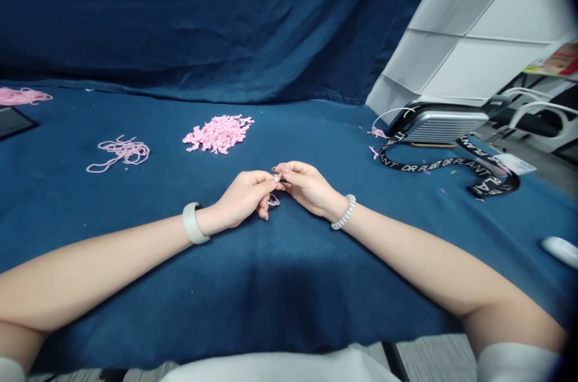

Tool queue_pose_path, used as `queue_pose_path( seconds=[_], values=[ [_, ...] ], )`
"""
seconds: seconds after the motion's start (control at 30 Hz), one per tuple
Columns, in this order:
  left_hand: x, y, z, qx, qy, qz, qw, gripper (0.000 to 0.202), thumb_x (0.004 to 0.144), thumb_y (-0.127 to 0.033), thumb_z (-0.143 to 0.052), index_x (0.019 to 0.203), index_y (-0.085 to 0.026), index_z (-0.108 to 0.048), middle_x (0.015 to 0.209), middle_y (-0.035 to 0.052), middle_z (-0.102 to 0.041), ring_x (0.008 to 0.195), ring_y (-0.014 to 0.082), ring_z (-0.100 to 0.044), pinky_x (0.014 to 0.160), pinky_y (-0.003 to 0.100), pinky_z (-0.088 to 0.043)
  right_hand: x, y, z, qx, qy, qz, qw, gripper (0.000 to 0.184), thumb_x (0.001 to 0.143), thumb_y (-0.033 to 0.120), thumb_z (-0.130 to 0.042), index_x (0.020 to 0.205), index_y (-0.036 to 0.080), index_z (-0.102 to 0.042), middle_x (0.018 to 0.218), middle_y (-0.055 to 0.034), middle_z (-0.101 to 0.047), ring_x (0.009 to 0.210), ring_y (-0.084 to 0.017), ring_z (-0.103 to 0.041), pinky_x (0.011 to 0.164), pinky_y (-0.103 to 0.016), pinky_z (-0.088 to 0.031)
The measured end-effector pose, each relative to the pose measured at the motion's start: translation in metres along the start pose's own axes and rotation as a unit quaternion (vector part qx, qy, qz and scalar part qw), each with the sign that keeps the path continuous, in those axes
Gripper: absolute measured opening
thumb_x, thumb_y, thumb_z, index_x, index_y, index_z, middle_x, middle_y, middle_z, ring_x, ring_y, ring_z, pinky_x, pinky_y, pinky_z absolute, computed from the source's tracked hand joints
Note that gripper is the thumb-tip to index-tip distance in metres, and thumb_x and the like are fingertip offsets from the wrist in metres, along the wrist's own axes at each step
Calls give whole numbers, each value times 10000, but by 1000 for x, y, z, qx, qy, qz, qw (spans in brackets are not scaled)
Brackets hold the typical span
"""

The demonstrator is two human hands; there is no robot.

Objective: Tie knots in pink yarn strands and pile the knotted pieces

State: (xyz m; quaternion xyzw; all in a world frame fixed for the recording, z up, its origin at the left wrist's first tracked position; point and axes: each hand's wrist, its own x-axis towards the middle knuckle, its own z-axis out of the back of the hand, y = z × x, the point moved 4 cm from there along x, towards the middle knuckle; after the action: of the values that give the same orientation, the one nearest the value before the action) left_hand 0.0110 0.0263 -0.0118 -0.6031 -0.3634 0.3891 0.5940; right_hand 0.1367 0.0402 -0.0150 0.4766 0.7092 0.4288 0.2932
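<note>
Left grip (241,198) and right grip (307,188) both clenched, fingertips meeting above the blue cloth (289,285) and pinching a short piece of pink yarn (273,201). Its small loop hanging toward the near side, closer to the left grip's curled fingers than to the right grip. Long axis too small to tell. Farther left, a heap of pink yarn bits (218,134) and a loose pink strand (120,153), well apart from both grips.

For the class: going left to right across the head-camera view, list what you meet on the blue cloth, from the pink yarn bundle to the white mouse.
Bundle of pink yarn → loose pink yarn strands → left hand → right hand → ribbed silver case → white mouse
</note>
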Motion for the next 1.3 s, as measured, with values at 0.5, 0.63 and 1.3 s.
queue_pose_path(
  seconds=[0.5, 0.63, 1.3],
  values=[
    [-9, -7, -1, 58, -18, -62, 996, 299, 831, -361, -525, 611, -161, -495, 373, -57, -462, 312, 76, -472, 375, 174, -397, -4, 5, -9, -23, 22, -23, 999, 240, 580, 292, -790, 792, 222, -704, 724, 14, -653, 691, -110, -558, 748, -287, -446],
    [-12, -9, -1, 75, -19, -78, 994, 293, 843, -366, -512, 639, -155, -516, 380, -56, -479, 304, 72, -470, 367, 169, -383, -5, 1, -9, -31, 55, -31, 998, 322, 539, 231, -810, 847, 238, -716, 799, 10, -687, 739, -118, -590, 751, -283, -452],
    [-7, -5, 2, 71, -62, -57, 994, 315, 817, -419, -553, 637, -160, -556, 361, -56, -462, 305, 79, -461, 367, 182, -386, -3, -5, 0, -94, 78, 35, 992, 223, 664, 276, -739, 874, 202, -722, 954, -38, -684, 840, -140, -594, 809, -320, -459]
  ],
)
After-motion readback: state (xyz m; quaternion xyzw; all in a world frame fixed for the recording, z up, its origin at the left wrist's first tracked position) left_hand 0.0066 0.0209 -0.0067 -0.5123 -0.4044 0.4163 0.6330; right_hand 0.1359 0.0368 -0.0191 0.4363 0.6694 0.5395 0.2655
